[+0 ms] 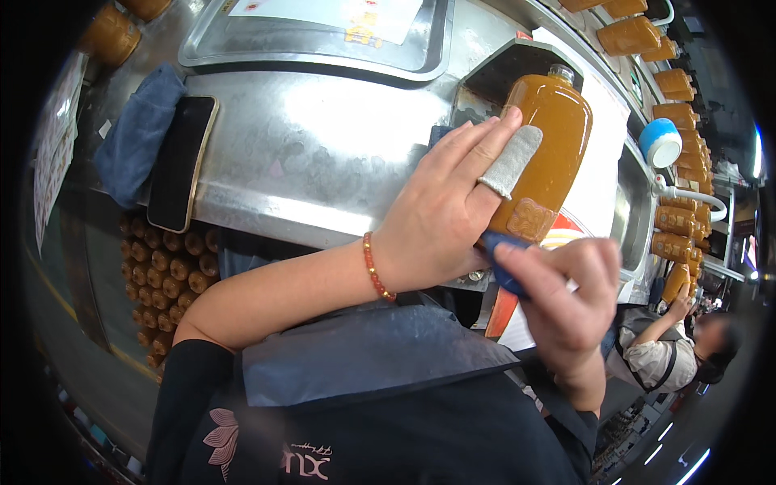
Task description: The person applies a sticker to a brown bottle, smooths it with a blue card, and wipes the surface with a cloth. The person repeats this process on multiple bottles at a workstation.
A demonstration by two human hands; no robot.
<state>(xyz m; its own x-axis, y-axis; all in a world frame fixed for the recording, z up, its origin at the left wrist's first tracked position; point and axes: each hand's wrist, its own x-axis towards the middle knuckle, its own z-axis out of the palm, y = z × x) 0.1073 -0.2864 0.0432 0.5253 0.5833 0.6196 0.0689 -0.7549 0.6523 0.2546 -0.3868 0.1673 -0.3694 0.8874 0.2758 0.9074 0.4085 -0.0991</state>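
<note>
A flat amber-brown glass bottle (558,133) lies tilted on the bench, its clear neck pointing away from me and a square raised emblem near its base. My left hand (453,190) reaches across it and holds it by the side, fingers stretched along the glass. A grey fabric finger cover sits on one of its fingers, and a beaded bracelet circles the wrist. At the base of the bottle my right hand (570,299), slightly blurred, pinches a dark blue cloth (508,263) against the glass.
On the metal bench (299,145) are a metal tray (440,61) with papers, a black phone (182,162) and a crumpled blue cloth (137,133). A blue-and-white round container (661,144) stands right, near rows of brown bottles (679,89). Another person (663,356) works at far right.
</note>
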